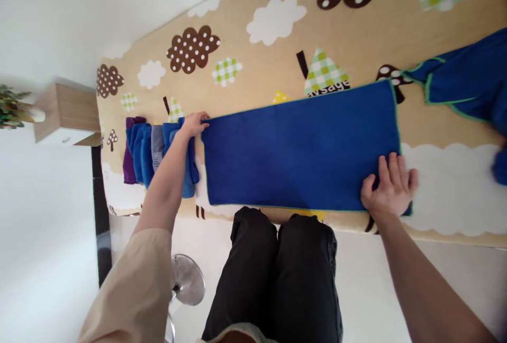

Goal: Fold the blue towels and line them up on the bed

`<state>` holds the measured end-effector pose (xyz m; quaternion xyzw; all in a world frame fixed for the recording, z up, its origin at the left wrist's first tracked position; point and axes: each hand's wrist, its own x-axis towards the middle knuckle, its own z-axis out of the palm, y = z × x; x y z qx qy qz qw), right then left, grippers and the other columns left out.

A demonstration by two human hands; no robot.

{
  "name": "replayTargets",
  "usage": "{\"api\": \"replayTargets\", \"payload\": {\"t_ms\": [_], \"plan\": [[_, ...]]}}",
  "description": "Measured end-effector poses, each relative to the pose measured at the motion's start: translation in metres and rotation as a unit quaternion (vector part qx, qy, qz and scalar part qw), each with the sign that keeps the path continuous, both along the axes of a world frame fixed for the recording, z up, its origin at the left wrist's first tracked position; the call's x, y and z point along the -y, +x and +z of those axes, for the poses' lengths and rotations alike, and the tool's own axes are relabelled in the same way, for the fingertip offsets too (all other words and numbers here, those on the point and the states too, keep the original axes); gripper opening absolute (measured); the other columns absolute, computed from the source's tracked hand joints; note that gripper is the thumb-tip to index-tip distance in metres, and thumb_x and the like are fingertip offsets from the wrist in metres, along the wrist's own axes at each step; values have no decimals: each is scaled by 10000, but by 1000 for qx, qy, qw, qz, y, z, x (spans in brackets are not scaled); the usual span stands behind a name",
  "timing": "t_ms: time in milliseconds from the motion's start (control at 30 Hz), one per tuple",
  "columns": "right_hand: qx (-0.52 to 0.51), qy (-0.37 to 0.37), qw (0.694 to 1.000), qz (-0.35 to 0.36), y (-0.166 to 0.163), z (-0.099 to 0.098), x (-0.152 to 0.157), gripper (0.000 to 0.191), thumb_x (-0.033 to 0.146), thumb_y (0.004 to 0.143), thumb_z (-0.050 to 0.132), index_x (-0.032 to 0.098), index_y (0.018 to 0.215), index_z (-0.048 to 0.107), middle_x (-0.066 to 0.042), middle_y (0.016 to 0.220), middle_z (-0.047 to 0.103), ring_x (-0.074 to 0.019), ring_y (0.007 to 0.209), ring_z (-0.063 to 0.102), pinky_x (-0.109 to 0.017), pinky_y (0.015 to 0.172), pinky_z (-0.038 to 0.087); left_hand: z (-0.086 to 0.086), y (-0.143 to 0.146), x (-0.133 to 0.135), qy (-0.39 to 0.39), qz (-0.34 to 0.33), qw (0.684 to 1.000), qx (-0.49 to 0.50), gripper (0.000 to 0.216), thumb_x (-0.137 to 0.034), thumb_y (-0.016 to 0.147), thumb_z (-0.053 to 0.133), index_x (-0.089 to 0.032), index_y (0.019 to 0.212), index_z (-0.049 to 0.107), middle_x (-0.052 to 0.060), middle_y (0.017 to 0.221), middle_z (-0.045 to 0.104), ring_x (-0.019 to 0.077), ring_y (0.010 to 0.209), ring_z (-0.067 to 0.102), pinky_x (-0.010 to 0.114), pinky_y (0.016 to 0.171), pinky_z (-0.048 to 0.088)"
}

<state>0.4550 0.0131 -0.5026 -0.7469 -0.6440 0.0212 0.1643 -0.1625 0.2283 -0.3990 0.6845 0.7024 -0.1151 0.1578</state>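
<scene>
Currently note folded cloths (147,153) at nine o'clock; could shift if brushed by left forearm (164,192). Find left hand (193,124) at ten-o'clock corner of blue cloth (293,153), spread flat on bedspread (269,68); cannot tell pinch from touch. See right hand (390,187) splayed at four-o'clock corner, gripping nothing; could wrinkle fabric if dragged.

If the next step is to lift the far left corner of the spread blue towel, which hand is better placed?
Probably the left hand: it is right at that corner of the blue towel, while the right hand rests palm down by the near right corner.
</scene>
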Motion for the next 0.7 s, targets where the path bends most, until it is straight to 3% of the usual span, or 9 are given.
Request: {"api": "replayTargets", "payload": {"t_ms": [67,167,233,333,467,567,633,700], "plan": [[0,17,1000,8,1,-1,0,696,448,931,401,112,1492,640,-186,1568,587,-302,1547,488,-535,1315,293,7,-11,-14,-32,-2,999,-39,334,-348,877,669,-155,1135,757,165,1112,760,333,1212,639,531,1165,445],[6,32,999,15,2,-3,1,718,478,944,361,97,1479,652,-181,1571,584,-287,1546,491,-501,1324,275,12,-3,-16,6,30,998,-63,293,-364,946,623,-142,1093,746,203,1157,738,387,1339,564,626,1218,352],[10,35,999,16,3,-3,1,717,476,946,363,95,1481,652,-174,1579,578,-278,1551,484,-487,1329,268,12,19,-3,79,55,994,-46,358,-347,996,542,-132,1225,714,228,1341,678,399,1442,482,652,1252,293],[9,34,999,18,2,-1,1,698,454,954,381,97,1495,639,-168,1587,572,-274,1555,478,-488,1334,266,1,65,32,186,55,981,5,517,-353,1047,425,-138,1493,574,195,1651,457,360,1585,325,605,1318,221],[4,-1,1000,5,1,3,0,649,389,951,434,106,1502,628,-198,1569,585,-311,1548,482,-552,1318,289,-25,97,71,138,-28,987,79,618,-460,1077,360,-194,1625,467,96,1769,309,299,1675,163,547,1374,106],[-9,-8,1000,17,1,5,1,650,339,949,445,105,1538,588,-222,1581,565,-356,1549,471,-632,1287,303,-37,86,74,139,62,986,67,669,-488,1087,317,-179,1676,385,107,1793,236,293,1690,96,565,1372,106],[-13,-3,999,29,1,6,2,661,329,952,434,97,1559,559,-225,1600,543,-359,1559,452,-648,1282,296,-36,79,75,163,138,975,54,684,-460,1098,269,-139,1700,316,136,1803,177,285,1694,72,575,1366,123],[-10,-4,999,32,0,8,1,659,339,963,416,95,1560,554,-214,1612,534,-342,1568,441,-631,1292,289,-32,87,92,182,160,969,56,693,-436,1102,245,-112,1715,260,148,1808,124,283,1695,39,583,1365,112]]}}
